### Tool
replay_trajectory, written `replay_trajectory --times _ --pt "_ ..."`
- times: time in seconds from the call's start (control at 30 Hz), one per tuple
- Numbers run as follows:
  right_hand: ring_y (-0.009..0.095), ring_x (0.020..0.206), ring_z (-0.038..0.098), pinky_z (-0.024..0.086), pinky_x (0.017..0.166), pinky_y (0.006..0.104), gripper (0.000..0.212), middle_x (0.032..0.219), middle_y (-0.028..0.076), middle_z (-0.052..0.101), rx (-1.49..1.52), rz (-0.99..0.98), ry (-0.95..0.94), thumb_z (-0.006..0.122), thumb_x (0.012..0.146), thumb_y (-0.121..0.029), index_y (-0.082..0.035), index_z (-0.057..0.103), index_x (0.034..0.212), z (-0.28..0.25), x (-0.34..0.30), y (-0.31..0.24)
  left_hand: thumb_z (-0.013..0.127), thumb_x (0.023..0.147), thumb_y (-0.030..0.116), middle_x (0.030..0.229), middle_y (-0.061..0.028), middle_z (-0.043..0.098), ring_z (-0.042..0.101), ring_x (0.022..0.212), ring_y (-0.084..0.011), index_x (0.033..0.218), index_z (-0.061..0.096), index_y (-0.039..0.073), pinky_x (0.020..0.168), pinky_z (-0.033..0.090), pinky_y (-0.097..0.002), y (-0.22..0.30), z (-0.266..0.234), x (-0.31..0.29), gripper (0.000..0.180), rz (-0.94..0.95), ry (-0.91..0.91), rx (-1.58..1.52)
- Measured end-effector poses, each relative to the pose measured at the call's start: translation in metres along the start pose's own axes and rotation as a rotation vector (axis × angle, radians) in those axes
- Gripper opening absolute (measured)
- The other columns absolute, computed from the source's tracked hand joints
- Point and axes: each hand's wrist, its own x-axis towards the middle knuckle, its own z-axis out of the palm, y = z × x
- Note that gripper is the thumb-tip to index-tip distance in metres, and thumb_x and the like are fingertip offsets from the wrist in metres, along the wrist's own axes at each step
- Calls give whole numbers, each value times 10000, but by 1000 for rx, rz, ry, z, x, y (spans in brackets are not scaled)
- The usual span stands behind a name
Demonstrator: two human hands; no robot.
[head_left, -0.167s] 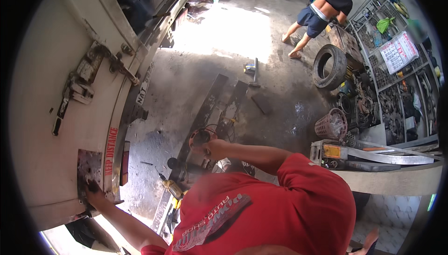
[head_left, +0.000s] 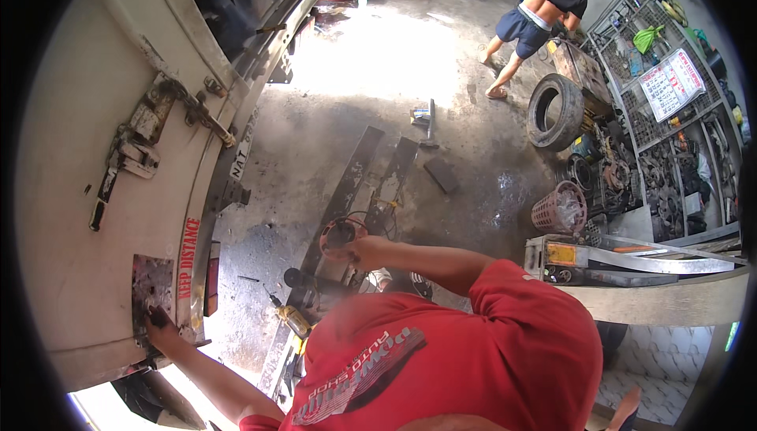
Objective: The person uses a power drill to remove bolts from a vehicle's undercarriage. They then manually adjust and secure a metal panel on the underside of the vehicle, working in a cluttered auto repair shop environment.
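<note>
At the left, my left hand (head_left: pixel 162 335) is against a dark, stained metal patch (head_left: pixel 152 277) low on the white vehicle door panel (head_left: pixel 95 281). Its fingers are bent around something small and dark, too unclear to name. In the middle, my right hand (head_left: pixel 367 252) grips a round reddish thing with a dark centre (head_left: pixel 342 236), held over the floor in front of my chest. A thin cable or wire loops beside it. Below, between my arms, lies a yellow power drill (head_left: pixel 293 322), next to a black cylinder (head_left: pixel 303 281).
Long dark metal beams (head_left: pixel 355 171) lie on the concrete floor, with a hammer (head_left: pixel 430 123) and a dark block (head_left: pixel 441 175) beyond. At the right are a tire (head_left: pixel 556 113), a pink basket (head_left: pixel 561 208) and wire-mesh shelves (head_left: pixel 631 76). Another person (head_left: pixel 530 25) stands at the far right.
Both my hands stay in nearly the same places. The other person's upper body has shifted slightly to the left.
</note>
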Motion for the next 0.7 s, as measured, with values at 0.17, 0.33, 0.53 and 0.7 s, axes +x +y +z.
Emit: replay_trajectory --times 0.17,0.33,0.53,0.7 --pt "383 952 703 544 845 498 426 990 154 732 -57 -7 -42 689 902 -367 -144 635 1261 13 0 21 526 1022 7 1356 -282 621 630 1255 -326 1325 514 -168 1071 543 -419 27 3 -10 350 43 0 103" --pt "402 958 701 542 831 520 382 1000 172 732 -85 -14 -82 679 907 -381 -121 639 1185 2 0 2 684 978 141 1205 -235 714 716 1095 -322 1216 609 -111 948 594 -380 23 -6 -15 354 181 135 226" --pt "423 1026 694 545 871 514 436 1073 202 732 -26 -70 -10 713 891 -420 -146 671 1227 9 7 -6 756 896 384 1105 -199 720 699 993 -382 1137 691 40 885 564 -473 -12 -19 -2 426 361 391 699" --pt "415 1016 700 547 855 495 411 1030 197 739 -98 59 26 781 851 -359 -103 682 1158 16 7 -9 810 815 387 1074 -213 697 675 967 -406 1118 655 36 895 558 -490 5 15 0 489 217 459 210"
